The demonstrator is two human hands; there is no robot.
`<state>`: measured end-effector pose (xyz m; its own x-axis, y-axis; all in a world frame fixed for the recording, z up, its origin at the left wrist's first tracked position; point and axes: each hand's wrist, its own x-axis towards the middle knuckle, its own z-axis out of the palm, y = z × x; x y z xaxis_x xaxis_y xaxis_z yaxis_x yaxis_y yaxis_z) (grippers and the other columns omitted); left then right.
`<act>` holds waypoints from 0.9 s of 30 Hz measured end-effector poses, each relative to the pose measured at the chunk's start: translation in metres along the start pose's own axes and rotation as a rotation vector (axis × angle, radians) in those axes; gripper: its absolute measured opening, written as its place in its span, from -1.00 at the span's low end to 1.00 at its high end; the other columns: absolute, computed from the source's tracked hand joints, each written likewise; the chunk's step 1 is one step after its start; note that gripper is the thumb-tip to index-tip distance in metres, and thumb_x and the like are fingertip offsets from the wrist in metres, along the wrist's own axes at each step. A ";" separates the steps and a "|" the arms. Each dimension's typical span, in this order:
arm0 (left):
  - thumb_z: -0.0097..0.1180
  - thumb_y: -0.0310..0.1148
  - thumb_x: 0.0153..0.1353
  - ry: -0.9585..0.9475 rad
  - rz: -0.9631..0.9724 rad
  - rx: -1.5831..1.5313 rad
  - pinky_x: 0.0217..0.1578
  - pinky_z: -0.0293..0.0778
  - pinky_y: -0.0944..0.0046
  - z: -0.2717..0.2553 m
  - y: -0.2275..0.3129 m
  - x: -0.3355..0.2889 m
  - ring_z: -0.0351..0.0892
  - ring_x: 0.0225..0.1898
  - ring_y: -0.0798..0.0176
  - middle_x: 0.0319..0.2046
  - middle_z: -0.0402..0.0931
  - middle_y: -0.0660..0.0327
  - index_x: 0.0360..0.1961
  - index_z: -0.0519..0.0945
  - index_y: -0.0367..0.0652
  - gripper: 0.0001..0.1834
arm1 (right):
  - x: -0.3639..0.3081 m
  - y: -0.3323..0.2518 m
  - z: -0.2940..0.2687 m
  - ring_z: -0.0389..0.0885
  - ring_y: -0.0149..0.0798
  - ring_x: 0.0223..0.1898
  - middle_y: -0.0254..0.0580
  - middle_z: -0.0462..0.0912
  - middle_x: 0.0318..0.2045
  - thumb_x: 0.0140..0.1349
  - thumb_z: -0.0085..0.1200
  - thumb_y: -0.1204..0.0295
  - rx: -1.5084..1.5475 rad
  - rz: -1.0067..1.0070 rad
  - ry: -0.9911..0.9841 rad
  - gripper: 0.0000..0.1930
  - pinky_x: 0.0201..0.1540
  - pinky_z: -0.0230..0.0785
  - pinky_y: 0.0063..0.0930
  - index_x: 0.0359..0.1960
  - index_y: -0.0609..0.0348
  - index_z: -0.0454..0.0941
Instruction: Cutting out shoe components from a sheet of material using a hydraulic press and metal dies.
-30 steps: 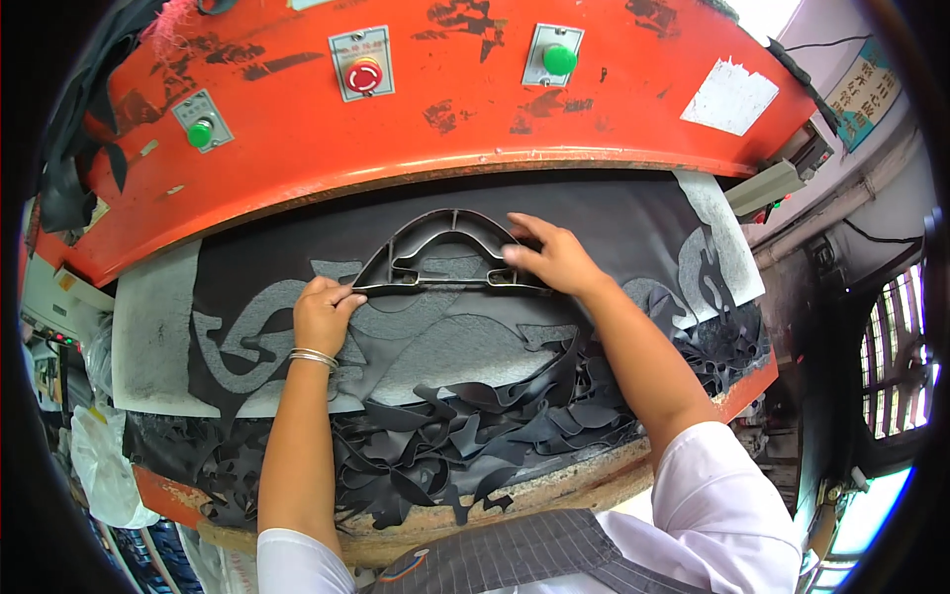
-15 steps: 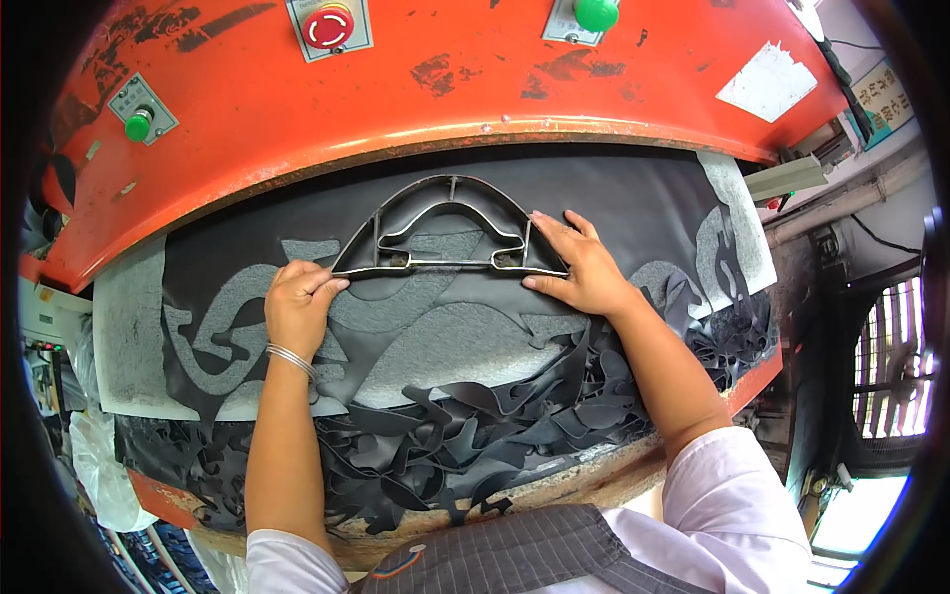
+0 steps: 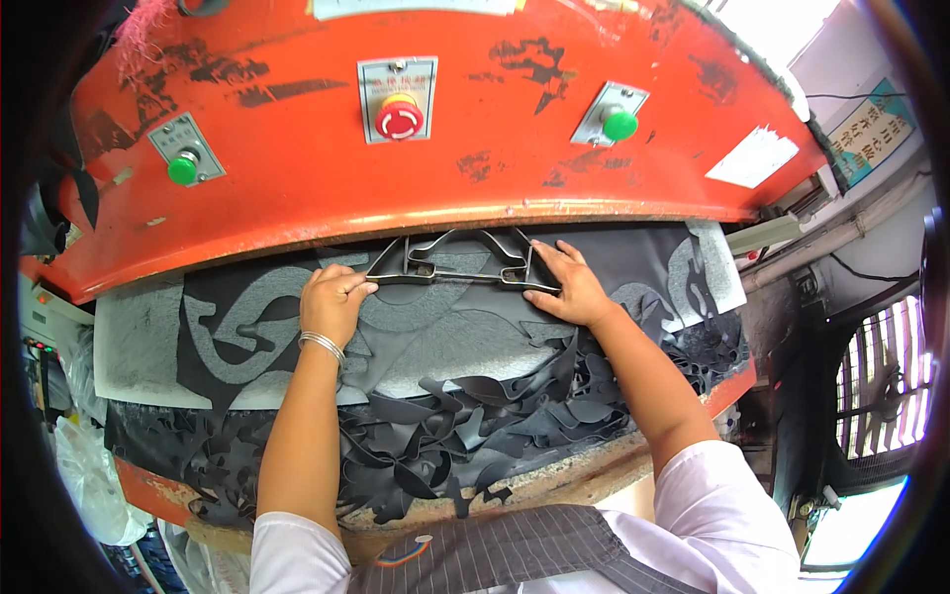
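Note:
A steel cutting die point(image 3: 467, 276), an arched outline of thin metal walls with a straight crossbar, rests on a black leather-like sheet point(image 3: 633, 247). My left hand point(image 3: 334, 305), with bangles at the wrist, pinches the die's left corner between thumb and fingers. At the right corner my right hand point(image 3: 574, 285) grips it, thumb on the near side and fingers along the sloping wall. The far top of the arch is hidden under the red press's edge. Around the die the sheet has curved cut-outs, showing a rough grey surface point(image 3: 445, 342).
A red press point(image 3: 297, 178) spans the far side, bearing a red emergency button point(image 3: 399, 117) and two green buttons, one point(image 3: 182, 169) at left, another point(image 3: 619, 124) at right. Black offcut strips point(image 3: 465, 426) heap along the near edge. A plastic bag point(image 3: 94, 485) hangs at left.
The view has tilted up, so more of the press shows. The die's arch, fully visible before, is now partly covered by the press edge. Both hands keep hold of its corners.

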<state>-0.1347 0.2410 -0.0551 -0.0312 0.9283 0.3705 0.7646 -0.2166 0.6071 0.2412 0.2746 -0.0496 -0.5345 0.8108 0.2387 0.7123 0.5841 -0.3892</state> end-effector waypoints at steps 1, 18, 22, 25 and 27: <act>0.33 -0.32 -0.04 -0.007 0.007 0.025 -0.21 0.41 0.17 -0.001 -0.002 0.000 0.51 -0.29 0.10 -0.41 0.58 0.20 -0.42 0.71 -0.18 -0.82 | 0.001 -0.003 0.002 0.36 -0.01 0.24 0.15 0.39 0.20 0.06 0.20 0.08 -0.023 0.007 0.005 -0.21 0.38 -0.04 -0.08 0.24 0.34 0.25; 0.02 -0.34 0.32 0.457 0.161 -0.020 -0.42 0.28 0.16 -0.182 0.052 -0.040 0.37 -0.49 0.05 -0.58 0.33 0.07 -0.59 0.42 -0.31 -0.65 | 0.001 -0.119 -0.095 0.47 -0.48 -0.55 -0.27 0.54 -0.56 0.21 0.19 0.42 0.520 0.207 0.924 -0.77 -0.46 0.37 -0.53 -0.30 0.25 0.38; 0.13 -0.30 0.24 0.257 0.153 -0.049 -0.57 0.20 0.08 -0.154 0.069 -0.121 0.30 -0.61 0.00 -0.66 0.27 0.06 -0.67 0.37 -0.23 -0.62 | -0.074 -0.175 -0.066 0.51 -0.34 -0.52 -0.17 0.56 -0.54 0.17 0.22 0.36 0.304 0.303 0.609 -0.78 -0.41 0.40 -0.41 -0.41 0.23 0.47; 0.21 -0.25 0.13 -0.175 0.043 -0.091 -0.52 0.35 0.07 -0.119 0.090 -0.214 0.44 -0.55 -0.02 -0.61 0.43 0.06 -0.68 0.51 -0.20 -0.67 | -0.139 -0.208 -0.016 0.60 -0.07 -0.31 -0.06 0.59 -0.35 0.06 0.32 0.21 0.297 0.039 0.059 -0.65 -0.27 0.47 -0.28 -0.24 0.19 0.58; 0.20 -0.21 0.13 -0.346 0.065 -0.151 -0.43 0.45 0.12 -0.106 0.101 -0.266 0.53 -0.48 0.02 -0.55 0.52 0.13 -0.49 0.68 -0.10 -0.80 | -0.170 -0.244 -0.001 0.56 0.00 -0.14 -0.02 0.60 -0.26 0.05 0.24 -0.02 0.236 -0.051 -0.271 -0.47 -0.05 0.38 -0.16 -0.12 0.17 0.57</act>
<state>-0.1178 -0.0597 -0.0179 0.2526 0.9529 0.1679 0.6539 -0.2960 0.6963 0.1586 -0.0055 0.0056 -0.6905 0.7227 0.0309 0.5739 0.5733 -0.5848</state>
